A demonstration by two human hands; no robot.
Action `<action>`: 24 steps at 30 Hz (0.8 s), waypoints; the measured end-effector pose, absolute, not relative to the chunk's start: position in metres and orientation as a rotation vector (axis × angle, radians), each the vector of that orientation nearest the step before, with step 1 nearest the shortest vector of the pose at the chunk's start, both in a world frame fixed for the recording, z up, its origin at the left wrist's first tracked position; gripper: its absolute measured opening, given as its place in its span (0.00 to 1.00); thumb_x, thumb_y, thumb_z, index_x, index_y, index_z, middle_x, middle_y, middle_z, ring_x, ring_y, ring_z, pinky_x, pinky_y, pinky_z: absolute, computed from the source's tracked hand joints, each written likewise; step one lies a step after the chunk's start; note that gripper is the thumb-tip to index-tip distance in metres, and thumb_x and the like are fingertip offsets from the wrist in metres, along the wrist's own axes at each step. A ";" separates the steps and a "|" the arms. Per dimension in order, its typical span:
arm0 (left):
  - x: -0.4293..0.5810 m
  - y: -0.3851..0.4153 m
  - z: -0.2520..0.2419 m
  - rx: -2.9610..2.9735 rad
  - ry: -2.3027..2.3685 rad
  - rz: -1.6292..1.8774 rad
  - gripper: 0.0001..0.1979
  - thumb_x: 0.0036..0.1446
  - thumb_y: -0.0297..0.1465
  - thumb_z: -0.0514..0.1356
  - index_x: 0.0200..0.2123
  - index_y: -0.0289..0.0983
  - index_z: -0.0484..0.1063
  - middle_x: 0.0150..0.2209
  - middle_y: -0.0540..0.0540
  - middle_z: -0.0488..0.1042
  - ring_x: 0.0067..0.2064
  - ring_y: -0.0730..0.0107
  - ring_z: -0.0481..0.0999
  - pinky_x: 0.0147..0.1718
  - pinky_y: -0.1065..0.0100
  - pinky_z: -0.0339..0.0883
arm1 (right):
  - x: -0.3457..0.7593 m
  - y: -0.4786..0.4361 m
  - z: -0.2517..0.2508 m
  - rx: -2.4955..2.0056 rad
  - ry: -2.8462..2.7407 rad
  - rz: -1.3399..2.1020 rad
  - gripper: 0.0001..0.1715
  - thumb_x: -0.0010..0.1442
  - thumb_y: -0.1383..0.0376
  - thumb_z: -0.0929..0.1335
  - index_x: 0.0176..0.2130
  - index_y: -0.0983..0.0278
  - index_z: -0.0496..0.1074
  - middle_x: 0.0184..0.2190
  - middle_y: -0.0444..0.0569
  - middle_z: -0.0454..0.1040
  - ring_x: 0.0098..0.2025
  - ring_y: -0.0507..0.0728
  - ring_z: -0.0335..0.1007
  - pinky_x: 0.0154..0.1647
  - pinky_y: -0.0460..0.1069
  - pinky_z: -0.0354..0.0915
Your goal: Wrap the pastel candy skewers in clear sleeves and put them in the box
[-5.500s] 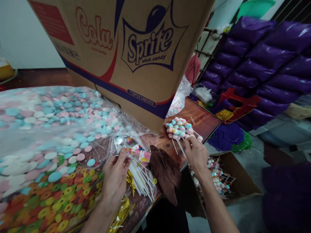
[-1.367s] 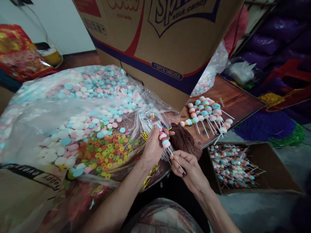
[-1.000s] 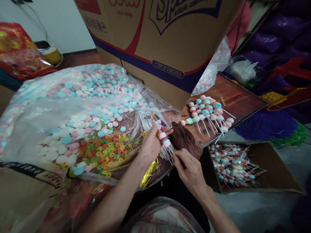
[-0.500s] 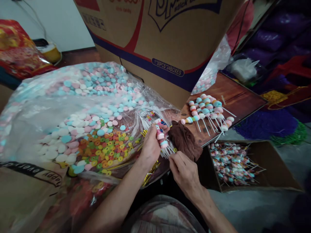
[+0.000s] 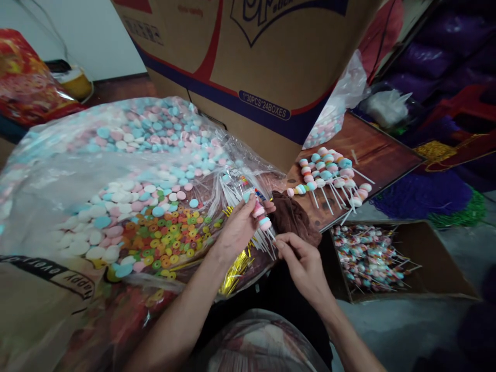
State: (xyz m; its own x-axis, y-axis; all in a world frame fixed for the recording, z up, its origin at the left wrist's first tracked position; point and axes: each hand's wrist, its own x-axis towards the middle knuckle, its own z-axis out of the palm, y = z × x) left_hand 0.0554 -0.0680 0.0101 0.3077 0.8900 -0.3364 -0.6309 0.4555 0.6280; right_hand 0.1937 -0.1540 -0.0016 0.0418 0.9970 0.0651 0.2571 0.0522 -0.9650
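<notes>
1. the left hand (image 5: 239,222) is clamped on the marshmallow stick (image 5: 265,222) at its far end, above the table's (image 5: 382,147) near edge.
2. the right hand (image 5: 304,258) pinches its near end.
3. more skewers (image 5: 329,168) lie right.

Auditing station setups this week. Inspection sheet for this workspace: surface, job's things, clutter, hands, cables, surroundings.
Surface: brown table, mostly covered; bare patches toward its right end.
Job's things: one candy stick in hand; a pile of candy sticks on the table at right; marshmallow discs and ring candies at left.
Clutter: crumpled brown cloth; gold ties near the front edge.
Hands: left hand holds the candy end; right hand pinches the stick's lower end.
Cables: thin cord, upper left.
Surroundings: printed carton behind; open box at right, holding candy sticks; purple bags, dim.
</notes>
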 end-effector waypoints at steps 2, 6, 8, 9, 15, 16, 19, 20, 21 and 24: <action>0.055 -0.067 0.010 0.404 0.699 1.024 0.14 0.54 0.39 0.67 0.29 0.34 0.71 0.30 0.44 0.77 0.39 0.62 0.80 0.31 0.71 0.65 | 0.195 -0.153 0.001 -1.336 -1.131 1.251 0.11 0.63 0.59 0.67 0.33 0.65 0.73 0.21 0.40 0.62 0.22 0.48 0.54 0.21 0.44 0.52; 0.060 -0.071 0.012 0.392 0.693 0.950 0.15 0.56 0.42 0.64 0.32 0.34 0.72 0.31 0.42 0.79 0.40 0.60 0.81 0.35 0.69 0.67 | 0.189 -0.149 0.000 -1.217 -0.786 1.484 0.14 0.58 0.57 0.71 0.31 0.66 0.72 0.19 0.38 0.59 0.18 0.45 0.45 0.18 0.44 0.42; 0.062 -0.074 0.013 0.431 0.672 0.922 0.17 0.56 0.44 0.63 0.33 0.34 0.72 0.33 0.41 0.80 0.40 0.59 0.81 0.36 0.67 0.68 | 0.183 -0.148 -0.003 -1.224 -0.762 1.459 0.14 0.58 0.57 0.71 0.31 0.66 0.71 0.19 0.38 0.60 0.18 0.45 0.46 0.18 0.43 0.42; 0.061 -0.076 0.014 0.459 0.665 0.910 0.18 0.56 0.45 0.63 0.33 0.34 0.72 0.34 0.40 0.80 0.40 0.59 0.81 0.37 0.66 0.68 | 0.180 -0.149 -0.004 -1.252 -0.792 1.409 0.14 0.58 0.57 0.70 0.31 0.65 0.71 0.20 0.39 0.60 0.19 0.45 0.47 0.18 0.43 0.44; 0.050 -0.069 0.021 0.561 0.765 0.860 0.21 0.55 0.48 0.63 0.34 0.33 0.74 0.37 0.38 0.81 0.38 0.61 0.81 0.38 0.66 0.69 | 0.184 -0.152 0.002 -1.418 -1.152 1.054 0.13 0.64 0.58 0.66 0.33 0.64 0.71 0.22 0.40 0.61 0.24 0.48 0.54 0.23 0.44 0.52; 0.048 -0.065 0.022 0.540 0.790 0.898 0.21 0.55 0.47 0.63 0.35 0.33 0.75 0.37 0.39 0.81 0.37 0.62 0.81 0.37 0.66 0.70 | 0.187 -0.151 0.004 -1.421 -1.189 1.037 0.13 0.64 0.58 0.66 0.32 0.64 0.71 0.22 0.40 0.61 0.24 0.48 0.54 0.23 0.44 0.52; 0.045 -0.050 0.025 0.417 0.828 1.071 0.18 0.55 0.45 0.64 0.35 0.34 0.74 0.34 0.43 0.80 0.35 0.65 0.80 0.37 0.66 0.71 | 0.193 -0.149 0.009 -1.410 -1.258 1.042 0.13 0.64 0.59 0.66 0.32 0.64 0.71 0.23 0.41 0.61 0.25 0.49 0.55 0.24 0.45 0.53; 0.045 -0.046 0.025 0.370 0.823 1.112 0.17 0.55 0.44 0.64 0.34 0.35 0.74 0.33 0.44 0.80 0.34 0.66 0.80 0.37 0.66 0.72 | 0.194 -0.149 0.009 -1.401 -1.265 1.066 0.13 0.63 0.58 0.66 0.31 0.64 0.71 0.23 0.41 0.61 0.25 0.49 0.55 0.25 0.45 0.53; 0.045 -0.043 0.026 0.333 0.811 1.133 0.16 0.55 0.43 0.65 0.33 0.34 0.73 0.32 0.45 0.79 0.34 0.66 0.80 0.37 0.66 0.72 | 0.193 -0.149 0.009 -1.389 -1.258 1.112 0.13 0.63 0.58 0.67 0.31 0.64 0.71 0.23 0.41 0.61 0.25 0.49 0.55 0.24 0.44 0.53; 0.047 -0.041 0.024 0.295 0.775 1.114 0.16 0.53 0.42 0.67 0.30 0.34 0.72 0.27 0.47 0.77 0.31 0.67 0.79 0.34 0.67 0.72 | 0.190 -0.149 0.007 -1.337 -1.148 1.329 0.15 0.61 0.55 0.68 0.31 0.65 0.71 0.22 0.41 0.60 0.23 0.48 0.52 0.22 0.44 0.50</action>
